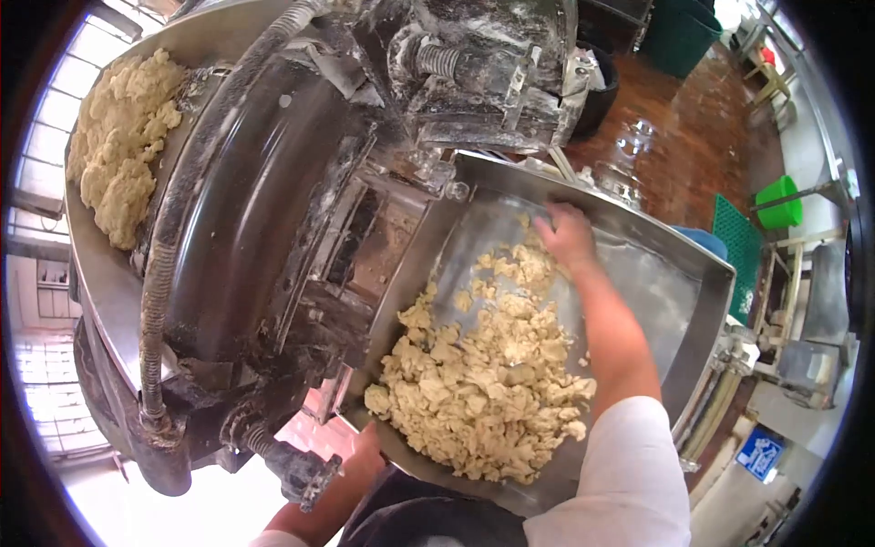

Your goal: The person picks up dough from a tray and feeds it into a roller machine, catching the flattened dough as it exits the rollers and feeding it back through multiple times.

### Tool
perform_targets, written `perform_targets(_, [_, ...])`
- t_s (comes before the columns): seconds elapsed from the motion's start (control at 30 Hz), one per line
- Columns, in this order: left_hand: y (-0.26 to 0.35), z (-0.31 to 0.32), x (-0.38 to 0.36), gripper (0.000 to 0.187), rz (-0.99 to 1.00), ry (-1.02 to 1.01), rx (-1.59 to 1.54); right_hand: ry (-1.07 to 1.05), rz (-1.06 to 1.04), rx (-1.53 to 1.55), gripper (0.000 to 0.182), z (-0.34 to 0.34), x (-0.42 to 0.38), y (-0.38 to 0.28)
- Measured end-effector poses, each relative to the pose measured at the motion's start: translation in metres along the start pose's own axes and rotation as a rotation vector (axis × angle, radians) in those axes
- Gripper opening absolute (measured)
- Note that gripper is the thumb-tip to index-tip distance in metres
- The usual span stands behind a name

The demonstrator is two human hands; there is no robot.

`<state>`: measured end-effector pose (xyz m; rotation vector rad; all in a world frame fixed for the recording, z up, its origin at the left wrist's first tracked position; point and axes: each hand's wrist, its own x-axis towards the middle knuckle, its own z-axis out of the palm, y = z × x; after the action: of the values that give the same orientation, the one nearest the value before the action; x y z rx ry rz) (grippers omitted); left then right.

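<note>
A big, flour-dusted machine [273, 210] with a smooth dark drum fills the left and upper middle of the view, a ribbed hose [169, 219] curving across it. Just beside it on the right sits a wide metal tray [665, 273], set at a slant, its far left corner close up against the machine. Beyond the tray is the reddish, wet-looking floor [674, 137].

In the tray lies a heap of dough [492, 383], pale and broken into rough lumps; it covers the near left part and thins out toward the far wall, leaving bare metal on the right. A second dough mass [128, 146] sits high on the far left of the machine.

The right grip [567, 239], below a bare forearm and white sleeve [629, 465], reaches inside the tray at the far end of the heap, fingers bent toward the lumps there; I cannot tell whether it pinches any. The left grip [368, 448] is at the tray's near left corner, partly hidden, so its state cannot be told. Smallest of all, a loose crumb [583, 361] lies right of the heap
</note>
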<state>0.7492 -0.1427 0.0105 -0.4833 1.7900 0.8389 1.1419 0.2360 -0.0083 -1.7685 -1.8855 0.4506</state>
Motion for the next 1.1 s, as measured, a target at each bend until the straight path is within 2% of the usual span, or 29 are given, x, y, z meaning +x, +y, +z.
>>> perform_targets(0.03, [-0.006, -0.005, 0.001, 0.035, 0.001, 0.063, 0.072, -0.011, 0.007, 0.006, 0.031, 0.014, -0.008, 0.005])
perform_targets(0.07, [-0.010, -0.010, 0.001, 0.034, 0.002, 0.126, 0.143, -0.027, -0.080, -0.020, 0.030, 0.026, -0.019, -0.002])
perform_targets(0.1, [-0.005, -0.003, -0.014, 0.034, -0.003, 0.138, 0.147, -0.042, -0.167, -0.046, 0.030, 0.037, -0.031, -0.010])
perform_targets(0.13, [0.001, 0.006, -0.029, 0.033, -0.005, 0.111, 0.106, -0.052, -0.161, -0.039, 0.030, 0.046, -0.041, -0.020])
perform_targets(0.2, [0.004, 0.022, -0.038, 0.032, -0.006, 0.051, 0.068, -0.330, -0.222, -0.112, 0.027, 0.050, -0.049, -0.034])
perform_targets(0.27, [0.005, 0.023, -0.036, 0.032, -0.021, 0.109, 0.081, -0.120, -0.300, -0.044, 0.020, 0.056, -0.106, -0.061])
perform_targets(0.33, [0.006, 0.016, -0.028, 0.031, -0.031, 0.104, 0.089, -0.526, -0.374, 0.132, 0.023, 0.066, -0.147, -0.072])
perform_targets(0.4, [0.005, 0.017, -0.019, 0.038, -0.017, 0.132, 0.084, -0.637, -0.209, 0.095, 0.026, 0.026, -0.180, -0.111])
perform_targets(0.47, [0.003, 0.011, -0.011, 0.038, -0.039, 0.129, 0.096, -0.900, -0.095, 0.224, 0.032, 0.008, -0.207, -0.121])
perform_targets(0.57, [0.003, 0.008, -0.017, 0.038, -0.005, 0.027, 0.111, -0.839, -0.069, 0.342, 0.030, 0.036, -0.239, -0.102])
perform_targets(0.6, [0.003, 0.008, -0.020, 0.038, 0.005, 0.045, 0.106, -0.841, -0.067, 0.342, 0.030, 0.017, -0.230, -0.105])
perform_targets(0.67, [0.001, 0.006, -0.016, 0.037, 0.012, 0.063, 0.100, -0.927, 0.453, 0.548, 0.026, -0.048, -0.182, -0.112])
perform_targets(0.7, [0.001, 0.004, -0.008, 0.038, 0.024, 0.033, 0.079, -0.727, 0.455, 0.503, 0.021, -0.030, -0.168, -0.082])
perform_targets(0.73, [0.001, 0.003, -0.002, 0.038, 0.036, 0.003, 0.057, -0.454, 0.301, 0.563, 0.021, -0.042, -0.148, -0.060])
perform_targets(0.8, [0.005, 0.007, -0.014, 0.035, 0.015, 0.050, 0.068, 0.079, 0.212, 0.228, 0.022, -0.050, -0.108, -0.026])
perform_targets(0.87, [0.005, 0.007, -0.015, 0.032, -0.006, 0.098, 0.080, 0.278, 0.121, 0.082, 0.020, -0.066, -0.080, 0.007])
perform_targets(0.93, [0.001, 0.005, -0.007, 0.038, 0.032, 0.029, 0.029, 0.287, 0.102, 0.077, 0.020, -0.076, -0.067, 0.016])
perform_targets(1.03, [0.005, -0.003, 0.000, 0.035, 0.002, -0.061, -0.024, 0.267, 0.060, -0.001, 0.020, -0.066, -0.056, 0.018])
perform_targets(1.1, [0.001, -0.006, 0.006, 0.035, 0.011, -0.043, 0.010, 0.234, 0.038, -0.073, 0.020, -0.055, -0.046, 0.016])
